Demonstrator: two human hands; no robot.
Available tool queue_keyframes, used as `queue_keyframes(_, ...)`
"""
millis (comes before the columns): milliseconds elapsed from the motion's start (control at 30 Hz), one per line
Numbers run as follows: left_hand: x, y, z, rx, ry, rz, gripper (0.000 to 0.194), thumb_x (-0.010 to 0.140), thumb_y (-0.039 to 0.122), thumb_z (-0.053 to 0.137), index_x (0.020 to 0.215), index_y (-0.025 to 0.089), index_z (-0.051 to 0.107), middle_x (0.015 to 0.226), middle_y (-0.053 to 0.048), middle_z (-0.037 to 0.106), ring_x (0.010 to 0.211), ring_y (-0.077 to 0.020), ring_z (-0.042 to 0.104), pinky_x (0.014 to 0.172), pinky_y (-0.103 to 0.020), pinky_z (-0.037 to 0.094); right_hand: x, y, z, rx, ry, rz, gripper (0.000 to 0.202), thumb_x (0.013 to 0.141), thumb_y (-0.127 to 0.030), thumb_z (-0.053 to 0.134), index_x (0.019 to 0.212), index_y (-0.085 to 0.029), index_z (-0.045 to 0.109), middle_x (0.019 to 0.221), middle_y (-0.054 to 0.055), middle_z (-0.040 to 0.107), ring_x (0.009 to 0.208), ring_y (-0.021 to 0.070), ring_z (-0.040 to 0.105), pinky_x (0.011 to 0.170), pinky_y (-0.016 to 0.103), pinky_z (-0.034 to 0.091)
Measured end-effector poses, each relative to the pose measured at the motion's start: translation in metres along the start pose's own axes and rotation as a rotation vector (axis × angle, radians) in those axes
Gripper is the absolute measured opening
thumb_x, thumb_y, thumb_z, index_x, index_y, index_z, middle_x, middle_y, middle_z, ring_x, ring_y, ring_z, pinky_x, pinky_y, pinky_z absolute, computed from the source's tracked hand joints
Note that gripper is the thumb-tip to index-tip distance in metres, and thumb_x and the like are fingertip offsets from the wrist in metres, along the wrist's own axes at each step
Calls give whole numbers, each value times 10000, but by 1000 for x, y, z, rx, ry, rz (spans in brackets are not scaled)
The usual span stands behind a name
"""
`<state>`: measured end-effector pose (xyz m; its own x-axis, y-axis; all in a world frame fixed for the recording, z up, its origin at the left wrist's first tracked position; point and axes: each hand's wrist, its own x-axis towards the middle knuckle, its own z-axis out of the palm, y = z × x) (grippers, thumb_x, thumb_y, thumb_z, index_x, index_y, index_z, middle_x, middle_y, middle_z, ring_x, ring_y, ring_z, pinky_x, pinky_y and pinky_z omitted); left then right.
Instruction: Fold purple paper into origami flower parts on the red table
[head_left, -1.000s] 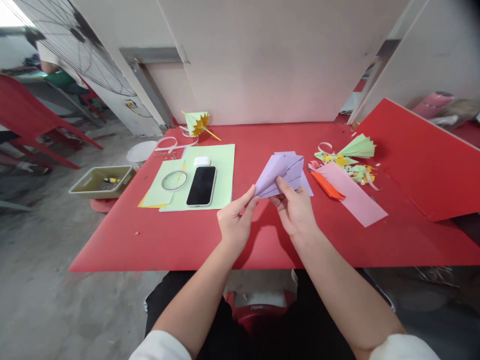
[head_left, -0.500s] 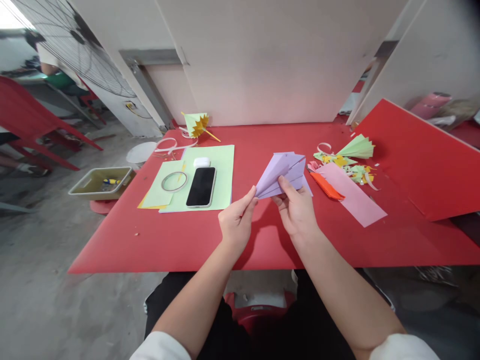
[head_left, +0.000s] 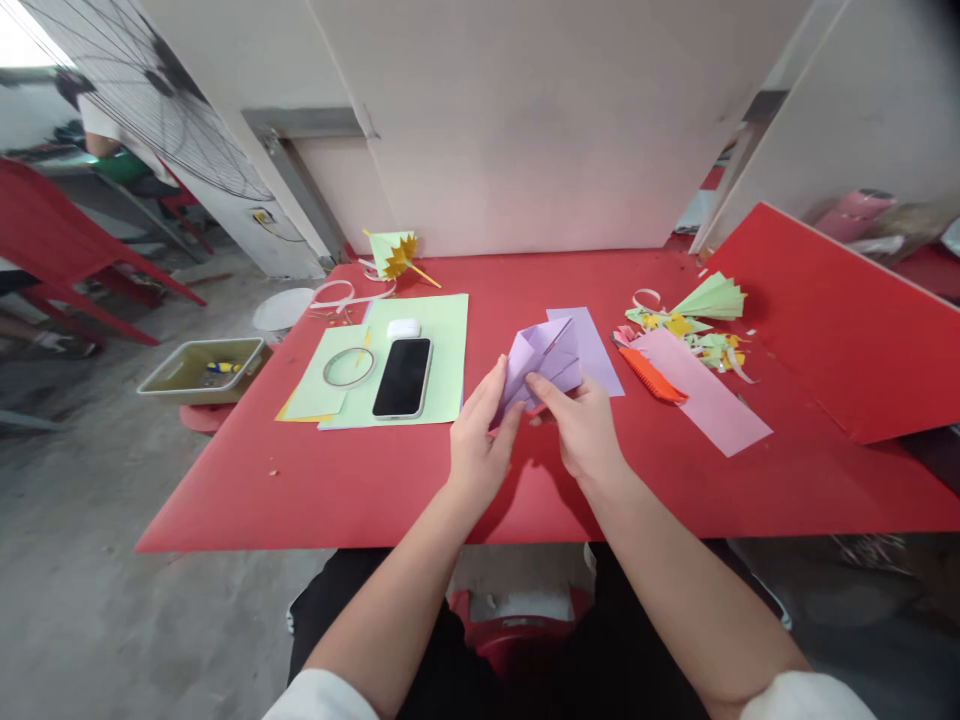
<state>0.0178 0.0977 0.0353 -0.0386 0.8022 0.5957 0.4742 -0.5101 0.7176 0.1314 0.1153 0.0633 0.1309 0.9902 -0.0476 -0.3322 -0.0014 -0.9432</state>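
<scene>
Between my two hands, above the red table, is a folded purple paper [head_left: 546,352] with several crease lines and an opened fold at its top. My left hand [head_left: 480,420] grips its left side, thumb in front and fingers behind. My right hand [head_left: 585,425] holds the lower right part, with the thumb pressed on the front face. Behind the folded piece, a flat purple paper strip [head_left: 600,355] lies on the table. An orange-handled cutter [head_left: 654,375] rests to the right, on a pink paper strip [head_left: 709,405].
Left on the table [head_left: 375,490] are green sheets [head_left: 450,350], a phone [head_left: 403,377], a white case [head_left: 403,328] and a tape roll [head_left: 349,367]. A small paper umbrella [head_left: 396,255] stands behind. Green folded paper [head_left: 712,297], scraps and a leaning red board [head_left: 840,330] are at right.
The folded purple paper has turned and come slightly nearer to me, its fold now spread at the top. My left hand has shifted its grip. More of the flat purple strip shows.
</scene>
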Motion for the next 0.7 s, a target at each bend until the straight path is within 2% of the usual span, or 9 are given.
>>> queue_keyframes(133, 1, 1, 0, -28, -11, 29, 429, 869, 171, 492, 1289, 262, 487, 1335, -66, 504, 1224, -200, 476, 1019, -338, 410, 0, 3, 0, 13, -5, -8, 230, 620, -342, 728, 761, -167, 677, 676, 11, 662, 552, 109, 580, 403, 192, 450)
queue_keyframes(233, 0, 1, 1, -47, -4, 36, 400, 867, 173, 495, 1255, 268, 523, 1355, -69, 481, 1215, -206, 485, 988, -340, 441, 1, 5, 0, 24, -26, -16, 222, 634, -329, 716, 790, -174, 680, 711, 14, 669, 560, 109, 588, 408, 189, 454)
queue_keyframes(367, -1, 1, 2, -84, 9, -47, 377, 862, 206, 513, 1229, 287, 545, 1411, -51, 405, 1224, -223, 476, 948, -332, 474, 1, 6, 0, 24, -36, -34, 221, 653, -342, 705, 793, -175, 672, 712, 12, 669, 538, 103, 581, 427, 202, 470)
queue_keyframes(500, -3, 2, 4, -142, -11, -108, 397, 879, 206, 484, 1267, 287, 507, 1323, -30, 516, 1212, -202, 488, 1001, -332, 427, -1, 5, 0, -16, -33, -59, 246, 659, -369, 698, 789, -164, 660, 699, 17, 660, 577, 122, 595, 461, 221, 489)
queue_keyframes(600, -4, 3, 4, -169, 4, -138, 392, 884, 211, 473, 1268, 286, 505, 1298, -21, 541, 1195, -190, 505, 1015, -330, 410, -3, 4, 0, -60, -24, -67, 241, 654, -371, 711, 752, -162, 644, 619, -4, 626, 507, 101, 552, 413, 202, 447)
queue_keyframes(700, -4, 6, 3, -241, 24, -152, 368, 865, 229, 513, 1227, 288, 547, 1350, -19, 490, 1244, -193, 453, 1036, -327, 379, -3, 4, -2, -79, -14, -66, 238, 667, -381, 707, 721, -166, 620, 503, -39, 558, 411, 80, 486, 369, 197, 401)
